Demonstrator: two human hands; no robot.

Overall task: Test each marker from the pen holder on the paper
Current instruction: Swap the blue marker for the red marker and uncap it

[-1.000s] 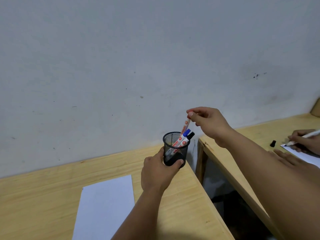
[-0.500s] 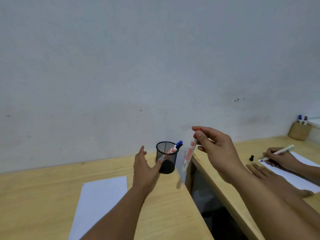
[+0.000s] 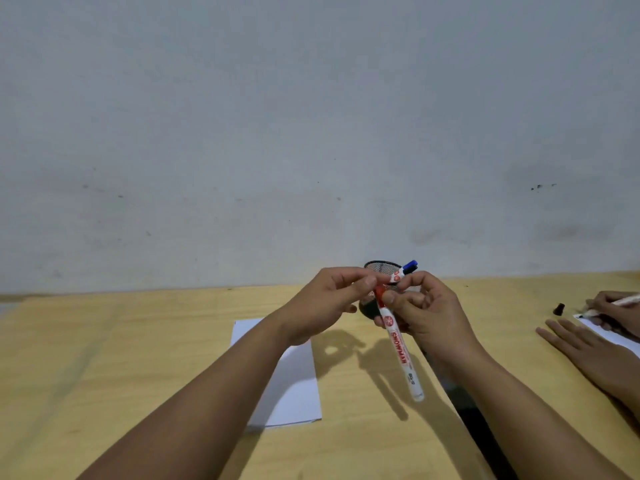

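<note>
Both hands on one red-capped marker [image 3: 400, 344] above a pale wooden counter [image 3: 104, 358].
Right hand [image 3: 424, 311] fingers closed round the barrel, left hand [image 3: 325, 301] fingers pinching the cap; behind them mesh pen holder [image 3: 381, 266]; below left, white paper [image 3: 294, 386]; bare grey wall [image 3: 311, 116] beyond.

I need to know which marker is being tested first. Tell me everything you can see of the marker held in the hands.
The marker is a white, plastic-looking barrel with red lettering, a round red logo and a red cap at its top end. It hangs tilted over the wooden table, lower end toward the camera, touching neither paper nor table. The right hand grips it near the top; the left hand pinches the cap, which looks still seated.
</note>
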